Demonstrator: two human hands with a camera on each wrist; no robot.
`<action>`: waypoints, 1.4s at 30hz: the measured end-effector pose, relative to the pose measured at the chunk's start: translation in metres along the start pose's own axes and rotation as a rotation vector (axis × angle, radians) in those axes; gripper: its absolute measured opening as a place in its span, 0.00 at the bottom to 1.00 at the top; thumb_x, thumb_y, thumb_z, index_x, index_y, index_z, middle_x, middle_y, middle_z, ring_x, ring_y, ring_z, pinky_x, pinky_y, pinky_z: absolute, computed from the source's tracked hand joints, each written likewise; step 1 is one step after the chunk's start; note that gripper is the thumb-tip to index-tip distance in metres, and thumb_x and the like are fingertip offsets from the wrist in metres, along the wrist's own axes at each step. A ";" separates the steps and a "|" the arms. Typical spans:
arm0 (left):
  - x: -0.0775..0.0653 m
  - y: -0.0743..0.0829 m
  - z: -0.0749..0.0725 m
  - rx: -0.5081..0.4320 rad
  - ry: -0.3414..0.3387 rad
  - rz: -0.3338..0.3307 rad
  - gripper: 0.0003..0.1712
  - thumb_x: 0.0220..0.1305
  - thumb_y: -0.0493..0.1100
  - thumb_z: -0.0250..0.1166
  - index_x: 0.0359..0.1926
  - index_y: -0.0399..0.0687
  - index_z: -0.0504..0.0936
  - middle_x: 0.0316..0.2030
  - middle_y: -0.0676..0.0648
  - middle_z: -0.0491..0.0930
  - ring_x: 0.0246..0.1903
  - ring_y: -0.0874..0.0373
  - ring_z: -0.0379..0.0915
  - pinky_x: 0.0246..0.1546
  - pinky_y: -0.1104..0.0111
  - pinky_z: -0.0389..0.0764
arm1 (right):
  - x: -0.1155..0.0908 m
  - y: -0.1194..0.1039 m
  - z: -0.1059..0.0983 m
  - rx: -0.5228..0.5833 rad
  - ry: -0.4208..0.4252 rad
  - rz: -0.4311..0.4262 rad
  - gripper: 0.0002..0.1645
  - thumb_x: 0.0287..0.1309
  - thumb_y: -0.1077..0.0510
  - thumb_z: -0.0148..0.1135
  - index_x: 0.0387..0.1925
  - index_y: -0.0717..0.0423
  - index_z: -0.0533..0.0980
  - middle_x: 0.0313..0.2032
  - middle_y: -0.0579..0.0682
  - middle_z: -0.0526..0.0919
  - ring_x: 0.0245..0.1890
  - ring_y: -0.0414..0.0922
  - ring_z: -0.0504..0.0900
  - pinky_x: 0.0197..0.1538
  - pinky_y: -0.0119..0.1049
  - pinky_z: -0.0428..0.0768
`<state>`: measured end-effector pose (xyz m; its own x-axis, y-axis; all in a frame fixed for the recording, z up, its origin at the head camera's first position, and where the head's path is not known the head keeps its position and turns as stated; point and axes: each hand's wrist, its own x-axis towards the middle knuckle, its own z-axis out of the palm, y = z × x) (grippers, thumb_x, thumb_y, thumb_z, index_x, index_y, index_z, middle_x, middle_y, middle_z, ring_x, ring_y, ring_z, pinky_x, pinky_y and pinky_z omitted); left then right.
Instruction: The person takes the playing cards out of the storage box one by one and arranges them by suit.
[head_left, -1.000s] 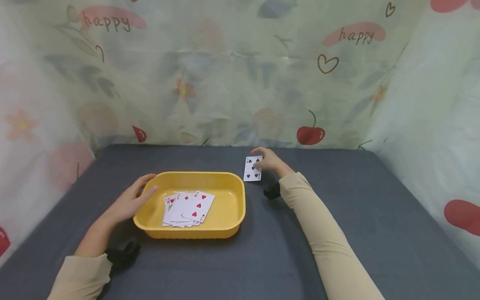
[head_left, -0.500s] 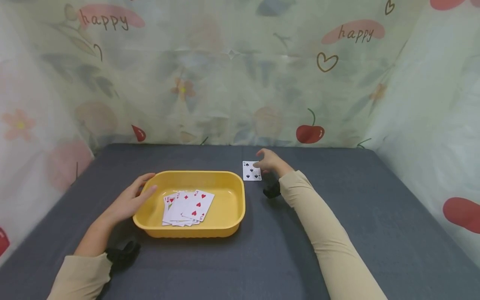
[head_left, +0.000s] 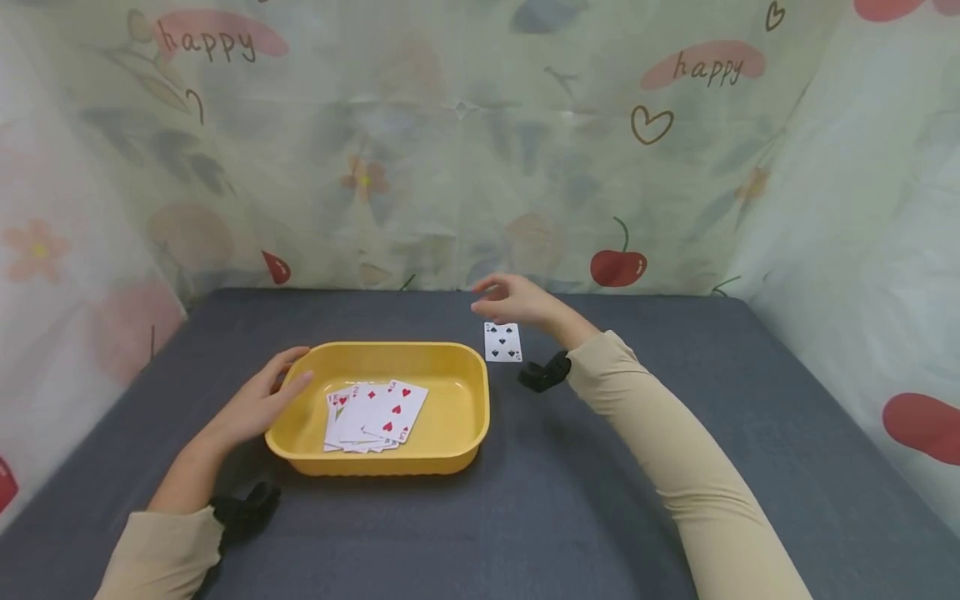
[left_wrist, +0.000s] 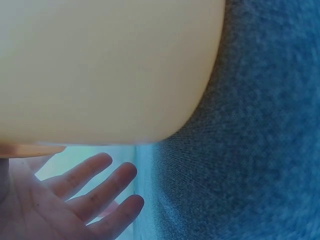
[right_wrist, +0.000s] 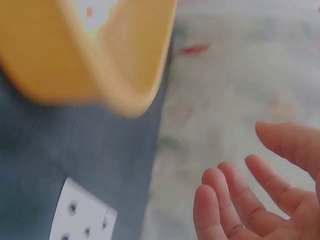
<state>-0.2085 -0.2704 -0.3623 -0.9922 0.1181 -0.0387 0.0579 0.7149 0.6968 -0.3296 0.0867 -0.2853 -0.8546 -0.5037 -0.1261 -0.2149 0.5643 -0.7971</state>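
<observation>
A playing card, the five of spades point(head_left: 502, 343), lies face up on the dark cloth, right of a yellow plastic basin point(head_left: 375, 468). Above its far edge hovers my right hand point(head_left: 517, 300), holding nothing; its fingers are loosely bent and apart in the right wrist view. My left hand point(head_left: 262, 400) rests at the basin's left end, thumb over the rim and fingers outside. In the left wrist view those fingers point(left_wrist: 100, 192) are straight and spread beyond the basin wall. Several playing cards point(head_left: 375, 417) overlap inside the basin, a three of hearts on top.
Dark cloth covers the table point(head_left: 480, 542). A printed curtain point(head_left: 450, 167) hangs along the back edge, with pale curtains at both sides. Each wrist wears a black strap, such as the right one point(head_left: 543, 372).
My right hand has let go of the five of spades and risen up and leftward over it. The card now lies flat on the cloth. My left hand and the basin stay put.
</observation>
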 end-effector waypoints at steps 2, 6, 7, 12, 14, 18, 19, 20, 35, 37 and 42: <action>-0.004 0.007 -0.001 0.000 -0.004 -0.005 0.40 0.70 0.60 0.45 0.72 0.42 0.47 0.64 0.28 0.57 0.61 0.33 0.60 0.56 0.44 0.67 | -0.005 -0.012 0.005 -0.004 -0.022 -0.052 0.25 0.62 0.54 0.56 0.60 0.55 0.68 0.58 0.58 0.74 0.56 0.55 0.75 0.55 0.45 0.76; -0.004 0.007 -0.001 -0.003 -0.006 -0.011 0.40 0.70 0.61 0.44 0.72 0.43 0.46 0.65 0.28 0.56 0.61 0.33 0.60 0.57 0.43 0.67 | -0.010 -0.032 0.021 -0.028 -0.067 -0.106 0.23 0.61 0.55 0.58 0.57 0.53 0.70 0.54 0.55 0.77 0.52 0.51 0.78 0.53 0.42 0.77; -0.003 0.006 -0.001 -0.003 -0.006 -0.010 0.40 0.70 0.61 0.45 0.72 0.43 0.46 0.64 0.28 0.57 0.61 0.33 0.60 0.57 0.44 0.67 | -0.010 -0.036 0.025 -0.041 -0.080 -0.115 0.23 0.61 0.54 0.59 0.57 0.52 0.71 0.53 0.54 0.78 0.52 0.49 0.78 0.53 0.40 0.77; -0.003 0.006 0.000 -0.002 -0.004 -0.004 0.40 0.70 0.60 0.45 0.72 0.43 0.47 0.64 0.28 0.56 0.61 0.32 0.59 0.57 0.43 0.66 | -0.006 -0.050 0.051 -0.078 -0.166 -0.167 0.21 0.59 0.55 0.61 0.54 0.52 0.73 0.49 0.51 0.79 0.50 0.45 0.78 0.51 0.36 0.76; -0.003 0.006 0.000 -0.003 -0.005 -0.004 0.40 0.70 0.60 0.45 0.71 0.43 0.47 0.64 0.28 0.57 0.61 0.32 0.59 0.57 0.43 0.66 | -0.002 -0.053 0.061 -0.090 -0.198 -0.192 0.21 0.59 0.56 0.61 0.54 0.54 0.73 0.48 0.52 0.79 0.49 0.46 0.78 0.51 0.34 0.76; -0.003 0.007 -0.001 -0.003 -0.007 -0.005 0.40 0.70 0.60 0.45 0.71 0.43 0.47 0.64 0.28 0.57 0.61 0.32 0.60 0.57 0.43 0.66 | 0.007 -0.056 0.080 -0.130 -0.258 -0.226 0.22 0.57 0.59 0.62 0.54 0.58 0.73 0.47 0.54 0.80 0.48 0.46 0.79 0.51 0.30 0.75; -0.003 0.007 -0.001 -0.003 -0.007 -0.005 0.40 0.70 0.60 0.45 0.71 0.43 0.47 0.64 0.28 0.57 0.61 0.32 0.60 0.57 0.43 0.66 | 0.009 -0.056 0.084 -0.139 -0.277 -0.228 0.23 0.57 0.60 0.62 0.55 0.59 0.72 0.48 0.55 0.80 0.49 0.47 0.79 0.51 0.30 0.75; -0.003 0.007 -0.001 -0.004 -0.007 -0.005 0.40 0.70 0.60 0.45 0.71 0.42 0.47 0.64 0.28 0.57 0.61 0.32 0.60 0.57 0.43 0.66 | 0.012 -0.056 0.088 -0.148 -0.297 -0.230 0.23 0.57 0.60 0.62 0.55 0.59 0.72 0.49 0.56 0.80 0.50 0.47 0.78 0.52 0.30 0.75; -0.002 0.006 -0.001 -0.012 -0.012 -0.018 0.40 0.69 0.61 0.45 0.72 0.43 0.46 0.66 0.28 0.54 0.63 0.32 0.57 0.58 0.42 0.65 | 0.033 -0.042 0.118 -0.357 -0.538 -0.174 0.32 0.48 0.61 0.70 0.57 0.50 0.70 0.55 0.49 0.75 0.57 0.47 0.71 0.58 0.33 0.72; -0.002 0.007 -0.001 -0.014 -0.014 -0.021 0.41 0.69 0.61 0.45 0.72 0.43 0.46 0.66 0.29 0.54 0.63 0.32 0.57 0.58 0.42 0.64 | 0.035 -0.040 0.120 -0.395 -0.551 -0.189 0.35 0.47 0.60 0.71 0.58 0.49 0.70 0.56 0.49 0.74 0.57 0.47 0.71 0.59 0.33 0.71; -0.003 0.007 -0.001 -0.015 -0.012 -0.019 0.40 0.69 0.61 0.45 0.72 0.43 0.46 0.66 0.28 0.54 0.63 0.32 0.57 0.58 0.42 0.64 | 0.036 -0.036 0.123 -0.491 -0.587 -0.260 0.39 0.44 0.60 0.73 0.60 0.51 0.68 0.58 0.49 0.72 0.56 0.45 0.70 0.60 0.32 0.68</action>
<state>-0.2054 -0.2664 -0.3568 -0.9918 0.1125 -0.0607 0.0369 0.7068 0.7064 -0.2946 -0.0323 -0.3338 -0.3904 -0.8428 -0.3705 -0.6722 0.5359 -0.5109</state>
